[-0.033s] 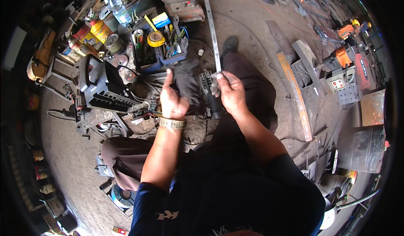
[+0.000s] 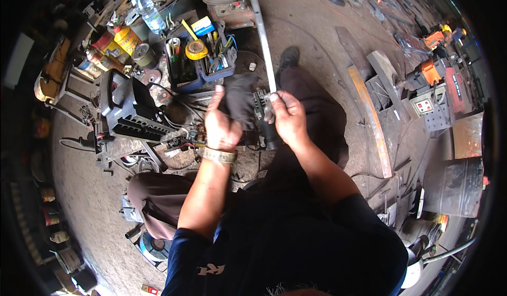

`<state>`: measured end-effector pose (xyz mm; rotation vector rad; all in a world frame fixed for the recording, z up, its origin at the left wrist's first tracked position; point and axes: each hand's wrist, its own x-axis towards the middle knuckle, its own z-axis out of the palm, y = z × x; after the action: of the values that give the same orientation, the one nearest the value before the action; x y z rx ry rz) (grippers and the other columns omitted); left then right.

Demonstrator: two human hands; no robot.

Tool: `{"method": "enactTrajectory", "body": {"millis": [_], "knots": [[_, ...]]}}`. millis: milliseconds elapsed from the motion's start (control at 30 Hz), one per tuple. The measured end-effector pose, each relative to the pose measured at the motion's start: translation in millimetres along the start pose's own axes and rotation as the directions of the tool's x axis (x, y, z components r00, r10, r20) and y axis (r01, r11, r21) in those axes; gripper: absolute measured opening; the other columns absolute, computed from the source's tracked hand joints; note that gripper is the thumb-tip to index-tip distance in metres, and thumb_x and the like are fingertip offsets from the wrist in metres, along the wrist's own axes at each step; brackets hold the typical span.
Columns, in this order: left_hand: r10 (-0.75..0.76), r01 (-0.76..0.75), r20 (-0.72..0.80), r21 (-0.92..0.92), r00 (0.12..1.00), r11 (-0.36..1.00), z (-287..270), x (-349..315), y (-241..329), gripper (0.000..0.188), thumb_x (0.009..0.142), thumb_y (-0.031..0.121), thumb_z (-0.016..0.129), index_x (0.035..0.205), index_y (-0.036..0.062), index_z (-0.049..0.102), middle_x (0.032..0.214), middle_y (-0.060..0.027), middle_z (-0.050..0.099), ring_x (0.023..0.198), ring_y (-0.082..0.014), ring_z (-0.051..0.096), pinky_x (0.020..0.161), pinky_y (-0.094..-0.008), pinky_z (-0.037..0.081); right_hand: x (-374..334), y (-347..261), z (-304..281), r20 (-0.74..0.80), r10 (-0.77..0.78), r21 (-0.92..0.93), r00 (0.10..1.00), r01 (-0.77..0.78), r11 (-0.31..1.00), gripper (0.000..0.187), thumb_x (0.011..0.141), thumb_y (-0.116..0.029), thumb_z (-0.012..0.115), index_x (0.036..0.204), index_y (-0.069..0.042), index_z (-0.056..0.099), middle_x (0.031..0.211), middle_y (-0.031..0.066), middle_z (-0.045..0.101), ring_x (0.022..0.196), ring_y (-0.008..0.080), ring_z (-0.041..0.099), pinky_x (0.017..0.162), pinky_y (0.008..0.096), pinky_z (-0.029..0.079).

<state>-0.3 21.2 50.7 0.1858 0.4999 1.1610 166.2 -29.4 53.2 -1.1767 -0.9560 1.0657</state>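
Note:
My right hand (image 2: 289, 117) is closed around the lower end of a long, narrow metal bar (image 2: 263, 40), which points away from me and leans slightly left. To its left, my left hand (image 2: 222, 126) has its thumb up and its other fingers mostly hidden. A dark grey cloth (image 2: 241, 99), blurred at its edges, is against the inner side of that hand and appears gripped by it. Below the bar's lower end, between my hands, sits a black tool with a ribbed part and a round body (image 2: 270, 135), partly covered by my right fingers.
An open blue toolbox (image 2: 203, 78) holds a yellow tape measure (image 2: 196, 49) and hand tools. Left of me stands a black slotted case (image 2: 132, 108) among cables. A rusty flat strip (image 2: 371, 121) lies right of my leg, near an orange-and-black power tool (image 2: 426, 73).
My left hand and the cloth have shifted slightly right. The bar has turned in my right hand, showing a plainer face, and its far end has moved a little left.

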Motion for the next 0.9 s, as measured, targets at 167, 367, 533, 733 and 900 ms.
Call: {"method": "enactTrajectory", "body": {"millis": [167, 367, 533, 733, 900], "knots": [[0.272, -0.320, 0.227, 0.211, 0.935, 0.924, 20, 7, -40, 0.019, 0.096, -0.002, 0.070, 0.114, 0.0059, 0.068, 0.110, -0.0070, 0.073, 0.095, -0.0169, 0.072, 0.087, -0.0324, 0.060, 10, 0, 12, -0.060, -0.326, -0.330, 0.943, 0.289, 0.899, 0.015, 0.104, -0.011, 0.060, 0.103, 0.002, 0.067, 0.073, 0.0112, 0.065, 0.065, 0.0118, 0.062, 0.059, 0.0334, 0.049], [0.125, -0.081, -0.035, 0.584, 0.992, 0.808, 41, -4, -34, 0.043, 0.098, 0.021, 0.077, 0.125, -0.0058, 0.058, 0.107, -0.0069, 0.070, 0.092, -0.0125, 0.065, 0.078, -0.0280, 0.055, 14, 13, 17, 0.061, -0.258, -0.321, 0.964, 0.263, 0.910, 0.017, 0.093, -0.002, 0.052, 0.104, -0.001, 0.065, 0.091, 0.0269, 0.069, 0.083, 0.0343, 0.072, 0.074, 0.0439, 0.055], [0.153, -0.192, 0.117, 0.664, 0.981, 0.723, 37, 18, -24, 0.026, 0.104, 0.026, 0.069, 0.111, 0.0015, 0.064, 0.090, -0.0005, 0.067, 0.072, -0.0092, 0.059, 0.065, -0.0270, 0.051, 18, -11, 4, 0.137, -0.213, -0.592, 0.967, 0.252, 0.766, 0.022, 0.095, -0.016, 0.055, 0.105, 0.000, 0.066, 0.097, 0.0274, 0.069, 0.095, 0.0479, 0.067, 0.081, 0.0539, 0.053], [0.239, -0.212, 0.025, 0.559, 0.971, 0.802, 59, 17, -8, 0.024, 0.105, 0.022, 0.065, 0.111, -0.0009, 0.066, 0.096, -0.0078, 0.073, 0.079, -0.0160, 0.069, 0.069, -0.0309, 0.057, 15, -34, 7, 0.199, -0.198, -0.523, 0.960, 0.275, 0.807, 0.028, 0.099, -0.025, 0.060, 0.100, 0.001, 0.069, 0.091, 0.0258, 0.070, 0.089, 0.0457, 0.070, 0.076, 0.0511, 0.054], [0.253, -0.210, 0.005, 0.573, 0.967, 0.792, 67, 16, 19, 0.028, 0.105, 0.023, 0.064, 0.094, -0.0020, 0.070, 0.088, -0.0084, 0.074, 0.071, -0.0182, 0.069, 0.066, -0.0321, 0.056, 7, -23, 15, 0.231, -0.203, -0.432, 0.951, 0.288, 0.855, 0.029, 0.101, -0.027, 0.061, 0.100, 0.000, 0.070, 0.085, 0.0227, 0.071, 0.078, 0.0395, 0.071, 0.071, 0.0474, 0.053]]}}
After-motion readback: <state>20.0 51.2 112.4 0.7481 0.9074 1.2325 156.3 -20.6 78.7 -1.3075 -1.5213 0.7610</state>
